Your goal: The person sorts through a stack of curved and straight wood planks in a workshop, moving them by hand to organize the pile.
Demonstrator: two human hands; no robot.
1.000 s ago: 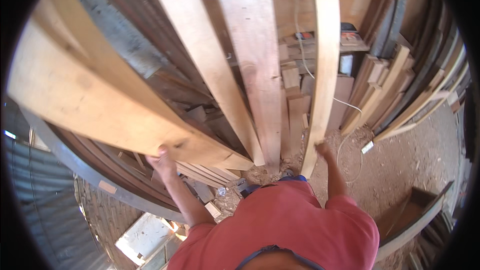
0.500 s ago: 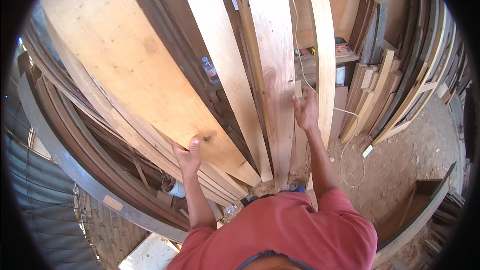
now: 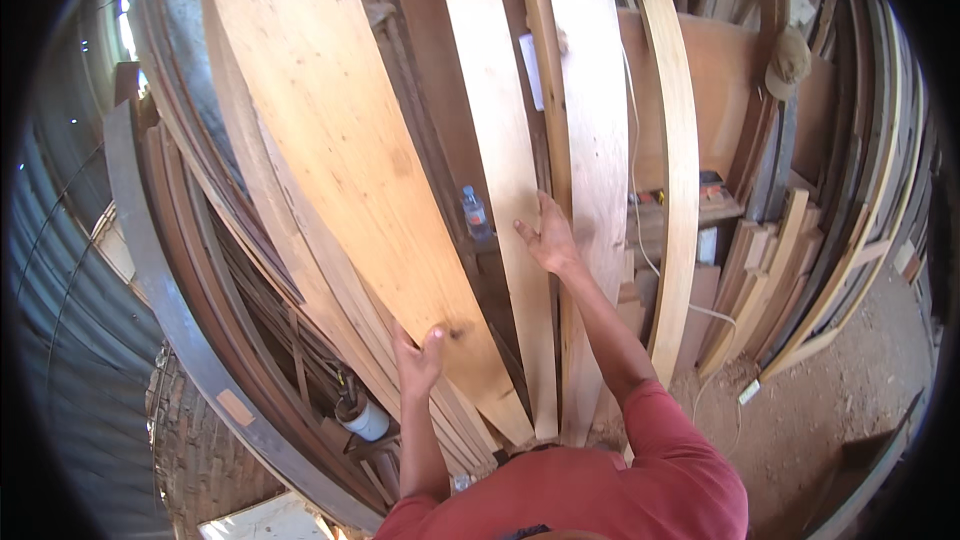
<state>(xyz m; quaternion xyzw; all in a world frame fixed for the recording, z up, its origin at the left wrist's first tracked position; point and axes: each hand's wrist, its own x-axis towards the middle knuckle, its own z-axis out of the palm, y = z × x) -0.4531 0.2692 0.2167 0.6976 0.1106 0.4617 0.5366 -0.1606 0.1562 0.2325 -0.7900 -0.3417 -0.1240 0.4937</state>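
Nearest to me is the person's red shirt [image 3: 600, 495], with both forearms rising from it toward a stack of boards leaning against the wall.

The left hand [image 3: 418, 360] is low and to the left. Its fingers and thumb are closed on the lower edge of the wide board [image 3: 330, 140], thumb on the pale face and fingers tucked behind. That board is the broadest here, light and fresh-sawn with faint grain and a few small knots. Its long axis runs from near the hand up and away to the far left, so nearly all its length lies above and beyond the grip, and it tilts left across the darker planks [image 3: 240, 270] behind it.

The right hand [image 3: 548, 238] is higher and farther in, fingers spread apart and palm flat against the plank [image 3: 595, 140] that stands almost upright to the right of the wide board; it grips nothing. A narrower slat [image 3: 495, 170] stands between the two hands.

Just left of the right hand a small bottle [image 3: 474, 212] sits on a ledge. Farther right, a thin curved strip [image 3: 680, 170] leans, and offcuts [image 3: 770, 270] stand against the far wall over the dirt floor [image 3: 830, 380].
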